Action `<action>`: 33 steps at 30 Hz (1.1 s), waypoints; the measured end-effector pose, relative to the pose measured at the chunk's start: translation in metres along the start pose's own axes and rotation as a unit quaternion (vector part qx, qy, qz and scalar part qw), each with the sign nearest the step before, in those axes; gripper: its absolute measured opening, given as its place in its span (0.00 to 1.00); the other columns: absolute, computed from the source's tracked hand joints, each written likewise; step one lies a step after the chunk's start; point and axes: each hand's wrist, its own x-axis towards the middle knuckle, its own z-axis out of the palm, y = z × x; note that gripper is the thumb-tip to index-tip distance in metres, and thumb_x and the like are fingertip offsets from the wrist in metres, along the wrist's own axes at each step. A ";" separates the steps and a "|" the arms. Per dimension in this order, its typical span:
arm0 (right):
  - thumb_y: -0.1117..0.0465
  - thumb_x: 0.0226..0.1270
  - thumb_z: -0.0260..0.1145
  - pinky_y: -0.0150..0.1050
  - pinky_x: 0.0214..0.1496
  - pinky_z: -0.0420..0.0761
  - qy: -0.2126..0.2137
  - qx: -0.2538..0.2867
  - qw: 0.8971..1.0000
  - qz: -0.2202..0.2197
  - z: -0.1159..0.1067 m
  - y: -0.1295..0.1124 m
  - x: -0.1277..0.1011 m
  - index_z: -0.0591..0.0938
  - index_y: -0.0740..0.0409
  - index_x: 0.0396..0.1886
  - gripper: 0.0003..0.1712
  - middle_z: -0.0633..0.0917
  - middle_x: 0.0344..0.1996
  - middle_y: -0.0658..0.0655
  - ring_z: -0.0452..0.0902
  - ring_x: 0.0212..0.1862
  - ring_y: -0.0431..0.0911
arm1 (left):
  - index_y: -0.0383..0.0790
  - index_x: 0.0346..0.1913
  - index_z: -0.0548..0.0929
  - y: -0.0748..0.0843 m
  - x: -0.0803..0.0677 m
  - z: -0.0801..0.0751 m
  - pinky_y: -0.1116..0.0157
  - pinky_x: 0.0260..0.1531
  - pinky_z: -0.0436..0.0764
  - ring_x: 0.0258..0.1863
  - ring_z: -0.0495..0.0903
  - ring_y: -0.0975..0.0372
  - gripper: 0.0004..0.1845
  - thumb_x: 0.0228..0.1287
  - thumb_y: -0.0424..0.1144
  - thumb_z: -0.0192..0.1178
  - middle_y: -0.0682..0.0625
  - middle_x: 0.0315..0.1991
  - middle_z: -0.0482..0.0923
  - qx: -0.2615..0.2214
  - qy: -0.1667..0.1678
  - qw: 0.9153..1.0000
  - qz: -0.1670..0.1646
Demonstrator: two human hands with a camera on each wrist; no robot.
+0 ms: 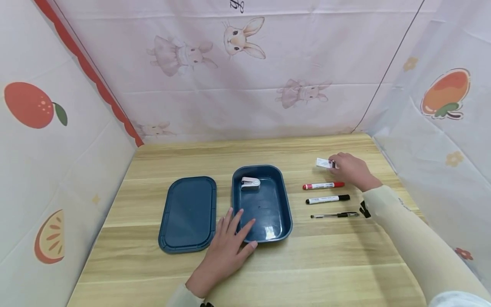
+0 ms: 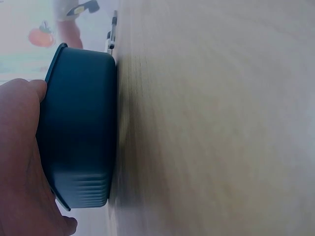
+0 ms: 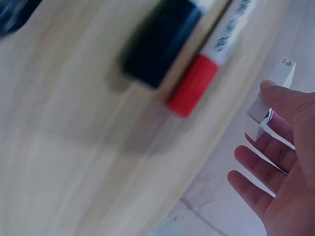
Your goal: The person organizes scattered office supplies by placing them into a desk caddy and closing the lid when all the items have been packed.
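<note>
The left hand (image 1: 229,245) lies flat with fingers spread over the near left rim of the blue box (image 1: 262,204), its lid (image 1: 189,214) just to the left and a small stapler (image 1: 250,183) inside at the far end; it should press steadily so the box stays put. Past the red marker (image 1: 323,185), the right hand (image 1: 350,170) pinches a small white box (image 1: 324,163) between thumb and fingertips and should grip it firmly before lifting.
</note>
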 end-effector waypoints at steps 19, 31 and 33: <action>0.49 0.65 0.72 0.49 0.39 0.82 0.071 -0.010 0.994 -0.088 -0.029 -0.080 0.005 0.83 0.55 0.53 0.22 0.85 0.43 0.55 0.79 0.41 0.49 | 0.67 0.79 0.57 0.000 -0.001 0.001 0.40 0.77 0.46 0.82 0.31 0.51 0.33 0.75 0.70 0.35 0.52 0.83 0.42 0.010 0.000 1.000 -0.001; 0.47 0.66 0.71 0.45 0.36 0.81 0.077 -0.005 0.989 -0.123 -0.032 -0.125 0.010 0.84 0.54 0.51 0.21 0.85 0.41 0.53 0.77 0.41 0.47 | 0.67 0.79 0.58 0.000 0.002 0.004 0.39 0.77 0.46 0.82 0.31 0.50 0.33 0.75 0.69 0.37 0.51 0.83 0.42 0.009 0.005 1.000 0.005; 0.47 0.66 0.71 0.45 0.37 0.81 0.078 -0.004 0.988 -0.131 -0.030 -0.133 0.012 0.84 0.54 0.52 0.21 0.85 0.41 0.53 0.77 0.41 0.48 | 0.65 0.78 0.59 0.000 0.002 0.004 0.38 0.76 0.47 0.82 0.33 0.48 0.33 0.75 0.68 0.40 0.50 0.83 0.43 0.006 0.009 1.000 0.007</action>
